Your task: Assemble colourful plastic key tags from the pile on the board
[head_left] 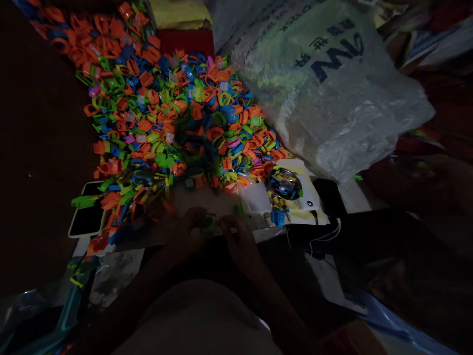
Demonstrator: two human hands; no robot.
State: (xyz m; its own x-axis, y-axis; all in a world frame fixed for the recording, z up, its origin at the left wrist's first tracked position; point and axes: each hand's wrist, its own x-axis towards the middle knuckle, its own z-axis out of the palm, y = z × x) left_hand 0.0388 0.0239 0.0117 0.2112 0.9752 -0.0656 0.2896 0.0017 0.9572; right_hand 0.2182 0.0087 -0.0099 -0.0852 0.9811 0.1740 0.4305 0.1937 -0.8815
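Note:
In dim light, my left hand (189, 226) and my right hand (236, 234) meet at the near edge of the work surface. Between their fingertips is a small green plastic piece (210, 224), its details lost in shadow. Both hands have their fingers closed on it. Just beyond them spreads a large heap of bright plastic pieces (162, 118) in orange, green, blue and yellow, resembling toy watches. Some of these pieces (125, 197) lie close to the left hand. Near the right hand is another green piece (238, 211).
A phone (86, 217) lies at the left, partly under pieces. To the right are a round metal dish (284, 183) of small parts, a white device (307, 195) with a cable, and a blue piece (278, 218). A large plastic bag (332, 98) fills the back right.

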